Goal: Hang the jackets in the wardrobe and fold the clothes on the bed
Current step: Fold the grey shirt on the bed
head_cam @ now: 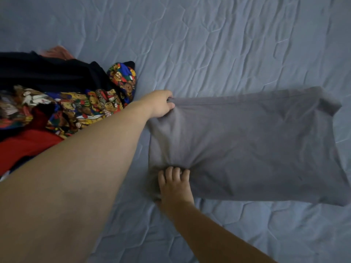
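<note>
From my head camera, the grey garment [256, 149] lies spread across the blue quilted bed [209, 44], reaching from my hands out to the right. It looks doubled over into a long rectangle, though in this dim light I cannot tell what kind of garment it is. Its far right corner curls up a little, and creases gather where I hold it.

Bare bed runs wide above the garment and below it. To the left sits a pile of clothes [57, 103]: something black, a teddy-bear print and something red, near the garment's left edge but apart from it.

My left hand [161, 106] pinches the garment's upper left corner between thumb and curled fingers. My right hand [175, 184] has its fingers curled into the lower left edge, bunching the cloth.
</note>
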{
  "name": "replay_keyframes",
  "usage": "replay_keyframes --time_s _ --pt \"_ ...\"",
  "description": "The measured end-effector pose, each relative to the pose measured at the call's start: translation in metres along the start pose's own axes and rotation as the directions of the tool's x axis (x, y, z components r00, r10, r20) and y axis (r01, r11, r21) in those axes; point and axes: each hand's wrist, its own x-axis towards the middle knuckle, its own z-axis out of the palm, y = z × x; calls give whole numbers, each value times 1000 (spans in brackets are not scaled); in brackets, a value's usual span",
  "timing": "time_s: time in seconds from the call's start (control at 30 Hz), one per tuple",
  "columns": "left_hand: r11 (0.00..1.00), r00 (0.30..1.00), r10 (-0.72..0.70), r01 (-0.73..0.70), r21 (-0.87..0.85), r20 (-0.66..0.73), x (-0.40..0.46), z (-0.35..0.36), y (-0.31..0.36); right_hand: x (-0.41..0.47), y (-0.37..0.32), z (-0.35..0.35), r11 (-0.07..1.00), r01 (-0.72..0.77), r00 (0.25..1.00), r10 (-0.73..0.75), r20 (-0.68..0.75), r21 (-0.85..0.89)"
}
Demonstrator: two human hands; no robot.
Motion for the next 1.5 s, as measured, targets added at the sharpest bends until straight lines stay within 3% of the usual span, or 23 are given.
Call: replay_keyframes --time_s 0.1,0.17,0.27,0.33,0.43,0.53,0.63,0.67,0.73,0.8,0.87,0.93,1.0,1.07,1.17,1.27,1.37,1.43,1.5 --pt "1000 1000 -13 13 -22 2 -2 -2 -3 20 -1 -13 997 -13 1000 13 -6 -75" --pt "998 999 -34 34 -45 -1 -4 -4 2 24 10 -23 999 49 999 -49 -2 -18" --pt "988 996 -86 85 -130 4 -5 -15 23 6 44 -36 928 55 997 -32 -70 368" --pt "974 995 -95 97 -202 22 -6 -27 47 -18 75 -42 676 -55 991 126 -41 735" --pt "969 992 -60 85 -231 114 -2 -53 99 -60 134 -48 301 -142 936 351 29 943" --pt "934 952 -84 178 -310 294 3 -76 168 -102 202 -50 0 -165 862 486 144 986" --pt "842 903 -70 282 -460 425 10 -78 245 -143 265 -47 -211 -239 812 492 314 948" --pt "828 898 -35 272 -490 439 15 -71 270 -155 283 -46 -276 -275 802 462 378 921" --pt "903 904 34 154 -400 426 30 -50 314 -174 318 -42 -349 -368 746 443 498 862" --pt "970 935 67 21 -242 349 48 -20 349 -187 350 -31 -317 -476 678 462 572 820" --pt "996 958 90 -80 -51 270 64 9 372 -194 377 -15 -65 -626 649 508 566 777" --pt "977 972 83 -122 176 218 77 35 386 -196 388 -7 144 -685 668 518 535 715" --pt "963 977 32 -86 256 211 86 55 390 -190 383 -4 129 -676 671 514 534 725" --pt "976 977 11 -57 211 212 92 68 386 -180 370 -2 84 -630 653 595 468 772" --pt "996 986 24 -37 77 163 97 77 372 -168 354 1 206 -560 667 687 288 803" --pt "997 989 51 -42 -64 142 97 76 356 -159 359 2 136 -543 713 595 370 829" --pt "978 967 -1 54 -201 254 91 68 345 -153 363 0 130 -527 759 516 397 840" --pt "991 958 26 13 -135 286 89 69 343 -149 364 1 95 -483 783 492 380 871" --pt "997 974 62 -71 32 216 91 75 341 -149 364 1 25 -455 806 437 399 890"
